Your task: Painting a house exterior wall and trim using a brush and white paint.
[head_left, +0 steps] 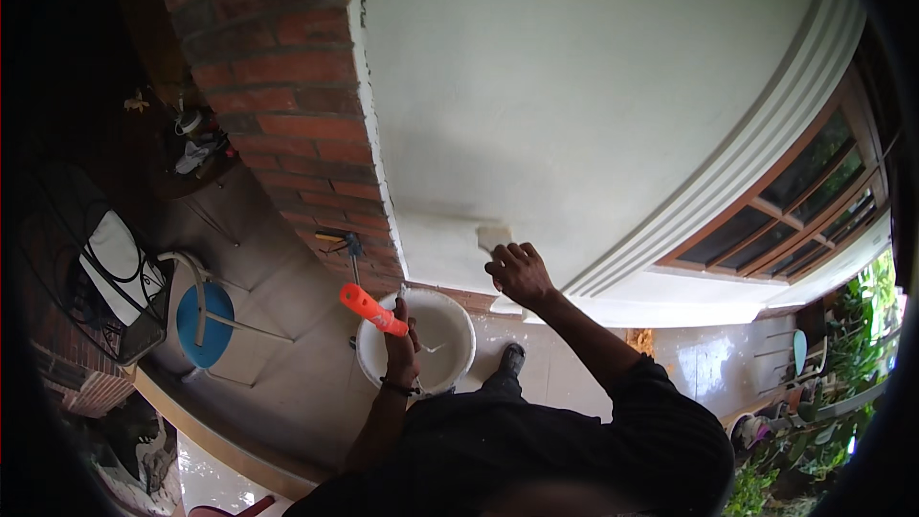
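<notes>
My right hand [523,274] grips a small flat tool [495,238] with a broad pale head. Whether it is a paintbrush or a scraper, I cannot tell. Its head lies at the lower part of the white wall [560,100], seemingly touching it. My left hand [403,348] is closed around a tool with a bright orange plastic handle [370,307], smeared with white; its other end is unclear. Beneath that hand stands a large round bucket [470,345] with a whitish rim and pale liquid inside, probably paint.
A red brick column [301,97] borders the wall on the left. A wood-framed window [782,208] is at right. Chairs stand on the tiled floor, one with a blue seat [204,323]. A blue-and-yellow object [348,240] is by the bricks. My shoe [512,357] is beside the bucket.
</notes>
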`<move>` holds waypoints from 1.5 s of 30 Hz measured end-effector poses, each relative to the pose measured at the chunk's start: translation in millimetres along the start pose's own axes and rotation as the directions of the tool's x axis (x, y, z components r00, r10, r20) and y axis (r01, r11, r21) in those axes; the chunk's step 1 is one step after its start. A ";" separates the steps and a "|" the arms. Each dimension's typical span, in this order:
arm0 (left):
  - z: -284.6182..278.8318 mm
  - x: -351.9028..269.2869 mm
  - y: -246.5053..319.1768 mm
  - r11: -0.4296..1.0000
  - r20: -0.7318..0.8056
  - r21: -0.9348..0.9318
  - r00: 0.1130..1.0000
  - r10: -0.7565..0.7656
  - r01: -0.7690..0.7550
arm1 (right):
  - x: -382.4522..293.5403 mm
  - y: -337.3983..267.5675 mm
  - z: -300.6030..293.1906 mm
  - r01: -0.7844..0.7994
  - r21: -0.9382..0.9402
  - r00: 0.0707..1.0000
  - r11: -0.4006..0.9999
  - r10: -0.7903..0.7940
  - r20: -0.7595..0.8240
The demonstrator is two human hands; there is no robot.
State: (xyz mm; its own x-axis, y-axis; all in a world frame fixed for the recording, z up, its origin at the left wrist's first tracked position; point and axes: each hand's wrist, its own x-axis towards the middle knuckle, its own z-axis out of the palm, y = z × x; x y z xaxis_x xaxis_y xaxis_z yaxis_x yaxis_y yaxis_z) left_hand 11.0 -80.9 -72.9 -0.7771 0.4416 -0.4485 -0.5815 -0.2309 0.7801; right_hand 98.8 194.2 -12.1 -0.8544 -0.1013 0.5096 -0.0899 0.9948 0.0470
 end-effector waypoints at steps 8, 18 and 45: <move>-2.5 4.2 -7.2 0.999 -0.088 0.041 0.996 0.007 -0.004 | 142.4 41.9 -148.2 -0.038 0.056 0.965 0.998 0.051 -0.259; -10.0 0.8 -1.1 0.998 -0.143 -0.032 0.988 0.048 -0.053 | 175.1 14.6 -231.4 0.046 -0.310 0.823 0.950 -0.212 -0.527; -17.3 11.9 -2.8 0.999 -0.117 0.022 0.993 0.027 -0.024 | 61.5 26.4 -151.4 -0.162 -0.002 0.889 0.987 0.145 -0.434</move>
State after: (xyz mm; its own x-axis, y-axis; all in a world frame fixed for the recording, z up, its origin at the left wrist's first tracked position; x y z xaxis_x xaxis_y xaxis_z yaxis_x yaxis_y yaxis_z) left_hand -0.9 -90.0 -88.0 -0.8151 0.3308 -0.4756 -0.5572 -0.2226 0.8000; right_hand 121.4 215.2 150.6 -0.5502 0.0565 0.8331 0.0509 0.9981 -0.0340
